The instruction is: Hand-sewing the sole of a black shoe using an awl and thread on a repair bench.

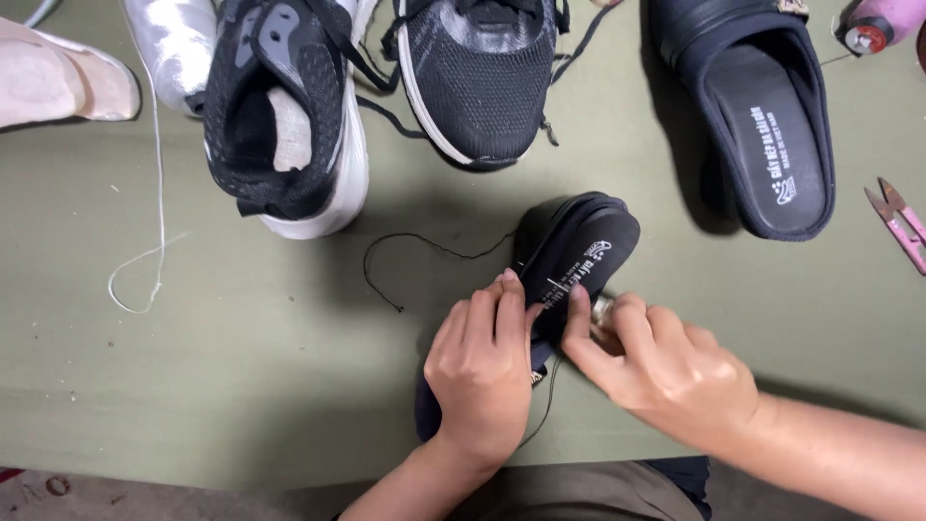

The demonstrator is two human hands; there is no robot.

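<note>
Head view: the left hand (480, 371) is curled closed over the near part of a dark navy slip-on shoe with a black insole (579, 256), fingers wrapped down its left side and thumb pressed onto the insole edge. The right hand (666, 371) is closed in a pinch on the same shoe from the right, index finger and thumb meeting at the insole edge, just beside the left thumb; a small pale object shows under its fingers, too hidden to identify. The held shoe lies at centre on the olive-green tabletop (241, 386), toe pointing away. A thin black thread (424, 246) runs from the shoe out to the left in a loose curve. One matching dark navy slip-on shoe (762, 116) rests well apart at upper right. Two black knit sneakers with white soles are counted: one on its side at upper left (289, 116), one upright beside it (477, 77). One white thread (149, 222) loops at the left. One pair of pink thread snips (902, 227) lies at the right edge.
</note>
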